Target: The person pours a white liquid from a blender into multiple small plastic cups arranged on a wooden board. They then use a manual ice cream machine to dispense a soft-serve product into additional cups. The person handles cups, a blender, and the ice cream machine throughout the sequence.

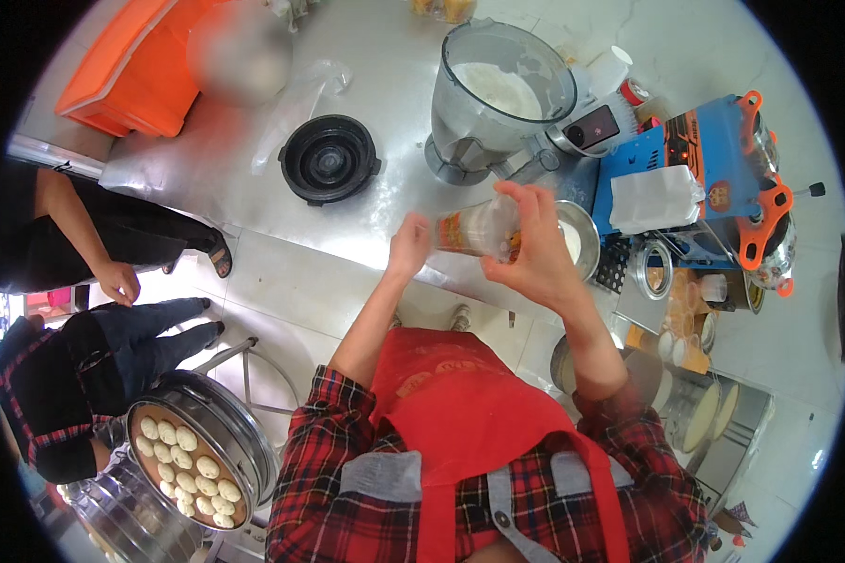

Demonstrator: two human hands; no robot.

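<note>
A clear plastic cup [465,231] with an orange printed pattern is tilted on its side between my hands, over the front edge of the steel table. My right hand [539,257] grips its right end with spread fingers; whether more than one cup is nested there I cannot tell. At the other end, my left hand [409,248] has its fingers curled against the cup, and its fingertips are partly hidden. Beyond my hands stands a large clear blender jug [458,112] with white liquid inside. A steel bowl [590,236] of white contents sits just behind my right hand.
On the steel table [394,77] lie a black round lid-like part [327,160] and a plastic bag [292,112]. A blue cup-sealing machine [683,169] stands right, an orange crate [137,70] far left. Two people are at left, near a steamer tray of buns [183,464].
</note>
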